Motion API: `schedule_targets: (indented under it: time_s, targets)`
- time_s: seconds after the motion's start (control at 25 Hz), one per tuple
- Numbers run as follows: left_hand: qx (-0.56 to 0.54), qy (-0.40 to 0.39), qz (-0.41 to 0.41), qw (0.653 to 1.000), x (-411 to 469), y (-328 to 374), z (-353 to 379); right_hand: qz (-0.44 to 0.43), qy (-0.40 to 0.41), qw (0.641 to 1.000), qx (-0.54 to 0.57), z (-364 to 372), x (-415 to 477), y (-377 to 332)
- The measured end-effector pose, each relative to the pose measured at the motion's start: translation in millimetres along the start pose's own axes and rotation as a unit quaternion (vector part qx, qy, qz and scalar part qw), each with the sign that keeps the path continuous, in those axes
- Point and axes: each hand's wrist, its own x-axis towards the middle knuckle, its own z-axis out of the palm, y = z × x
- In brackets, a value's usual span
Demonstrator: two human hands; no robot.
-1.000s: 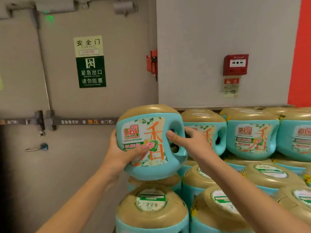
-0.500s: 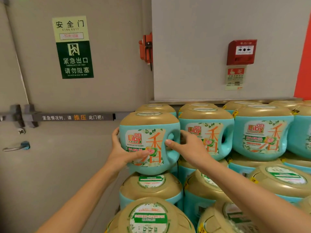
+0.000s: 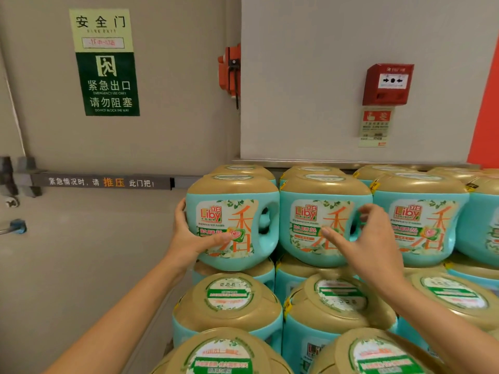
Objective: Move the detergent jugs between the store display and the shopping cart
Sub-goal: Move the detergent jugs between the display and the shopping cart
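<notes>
Left hand (image 3: 193, 238) gripped a teal plastic detergent jug with gold cap (image 3: 237, 211), thumb across the label, fingers wrapped round its left side. The jug stood upright at the left end of the top front row of the stack of matching jugs (image 3: 229, 306), just beside the second jug (image 3: 305, 238). Right hand (image 3: 367, 244) hovered before the second jug's handle hole, fingers spread and loosely curved, holding nothing; contact unclear. Four jugs in the top front row, the fourth cut by the frame edge. One green exit sign (image 3: 104, 62) and one red alarm box (image 3: 387, 83) hung behind.
</notes>
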Motion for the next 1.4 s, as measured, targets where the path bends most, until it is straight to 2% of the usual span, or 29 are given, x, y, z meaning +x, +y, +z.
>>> schedule_targets:
  time_s: [0.28, 0.76, 1.12, 1.4]
  targets:
    - [0.015, 0.022, -0.007, 1.000, 0, -4, 3, 0.035, -0.073, 0.995, 0.053, 17, 0, 15]
    - [0.021, 0.050, -0.014, 0.998, -6, -11, 5, 0.032, -0.090, 0.993, 0.072, 24, 4, 24]
    - [0.105, 0.059, -0.001, 0.993, 3, -8, -9, 0.034, -0.093, 0.992, 0.081, 22, 3, 26]
    - [0.163, 0.044, -0.031, 0.985, 0, -2, -13, 0.021, -0.104, 0.991, 0.080, 22, 4, 26]
